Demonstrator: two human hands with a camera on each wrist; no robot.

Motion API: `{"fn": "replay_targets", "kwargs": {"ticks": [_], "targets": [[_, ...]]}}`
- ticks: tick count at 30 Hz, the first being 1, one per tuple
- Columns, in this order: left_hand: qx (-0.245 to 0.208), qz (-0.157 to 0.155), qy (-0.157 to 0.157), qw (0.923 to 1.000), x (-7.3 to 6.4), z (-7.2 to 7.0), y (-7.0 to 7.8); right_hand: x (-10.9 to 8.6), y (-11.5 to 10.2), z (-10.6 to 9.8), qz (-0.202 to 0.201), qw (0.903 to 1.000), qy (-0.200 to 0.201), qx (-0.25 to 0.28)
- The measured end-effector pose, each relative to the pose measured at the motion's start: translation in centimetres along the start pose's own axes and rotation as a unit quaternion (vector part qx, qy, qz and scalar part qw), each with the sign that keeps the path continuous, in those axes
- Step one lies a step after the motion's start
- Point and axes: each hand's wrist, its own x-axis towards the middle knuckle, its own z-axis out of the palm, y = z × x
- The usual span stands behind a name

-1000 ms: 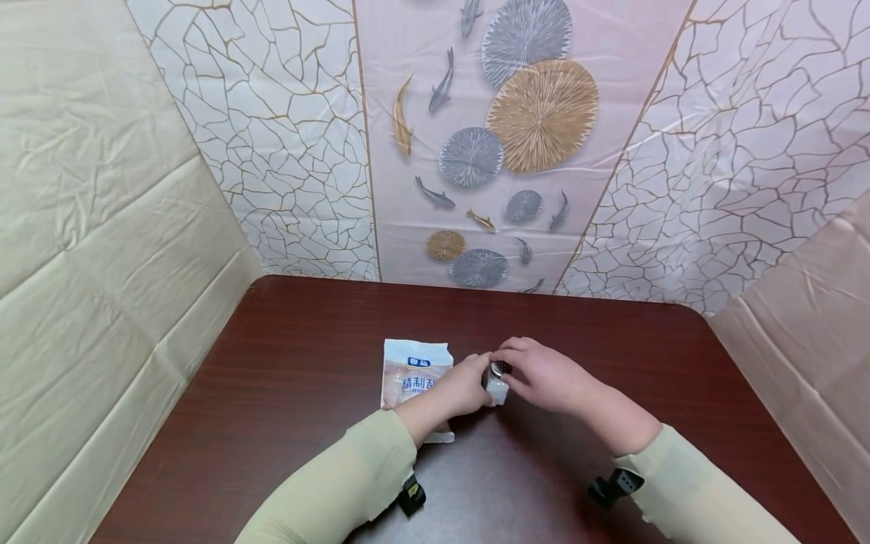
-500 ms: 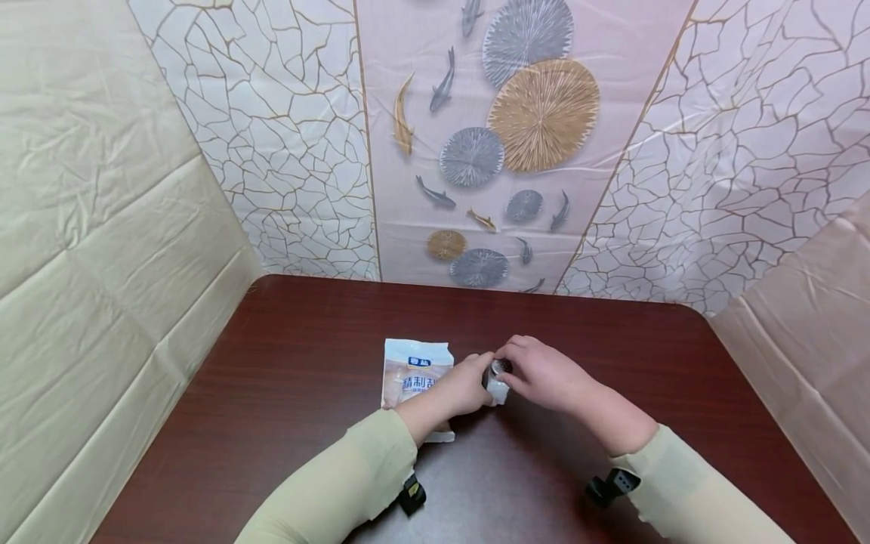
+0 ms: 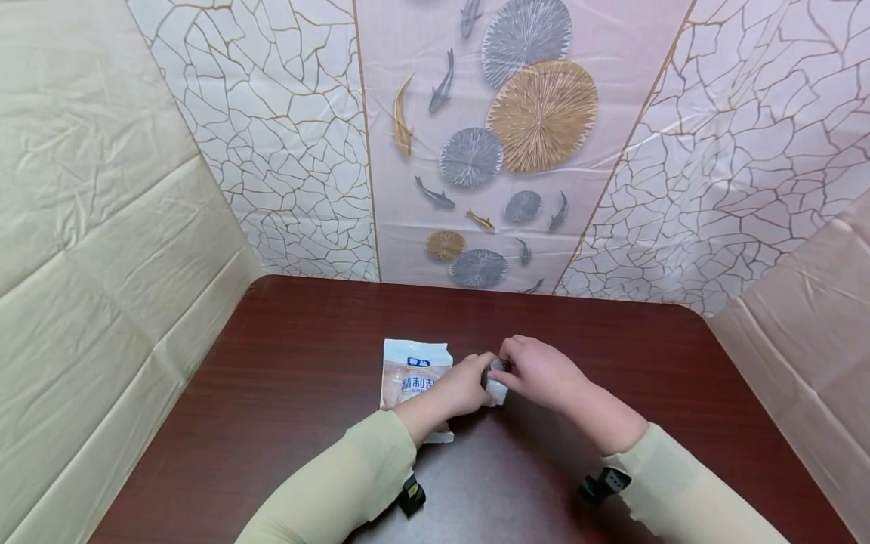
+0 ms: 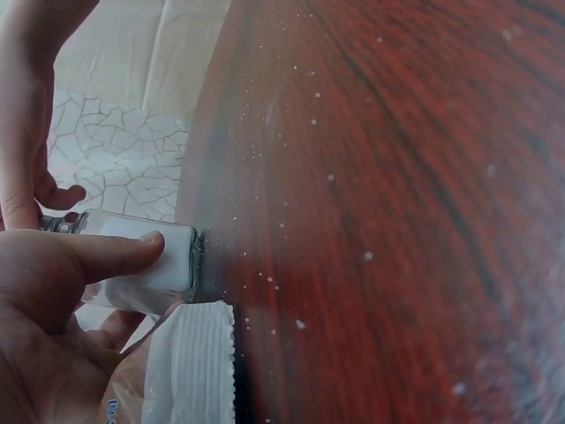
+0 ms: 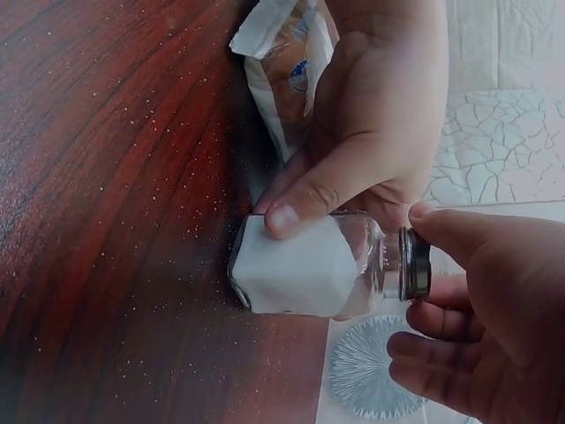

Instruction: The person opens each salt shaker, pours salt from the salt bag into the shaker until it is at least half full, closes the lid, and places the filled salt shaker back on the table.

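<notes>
A small clear glass shaker jar (image 5: 296,265), partly filled with white grains, stands upright on the table. My left hand (image 3: 464,384) grips its body, the thumb lying across the glass in both wrist views. At the top, my right hand (image 3: 545,375) pinches the dark metal cap (image 5: 415,264) between thumb and forefinger, its other fingers curled beside it in the right wrist view. The cap sits on the jar's neck. To the left lies a printed plastic salt bag (image 3: 414,372), partly hidden beneath my left forearm.
White grains lie scattered over the dark red wooden table (image 4: 371,212). Patterned cloth (image 3: 306,136) hangs behind the far edge, with beige cloth (image 3: 102,249) along the sides. Black wrist devices (image 3: 411,495) sit under the sleeves.
My right hand has turned around the cap, its thumb shifting left across the cap and its wrist moving slightly left. My left hand, the jar and the bag have stayed in place.
</notes>
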Motion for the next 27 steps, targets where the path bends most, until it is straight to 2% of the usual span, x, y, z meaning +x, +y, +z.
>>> {"fn": "replay_targets", "kwargs": {"ticks": [5,10,18,27], "targets": [[0.001,0.003,0.004,1.0000,0.0,0.0,0.0,-0.1,0.0,0.2,0.020,0.9998,-0.002,0.000],[0.003,0.000,0.005,1.0000,-0.1,0.0,0.1,-0.6,0.3,0.5,0.019,0.9996,0.000,0.021],[0.006,-0.002,0.008,1.0000,-0.1,0.1,0.2,-1.1,0.9,0.5,-0.044,0.9984,0.021,0.029],[0.004,-0.003,0.005,1.0000,0.0,0.2,0.0,-1.0,0.9,0.2,-0.096,0.9952,0.011,0.013]]}}
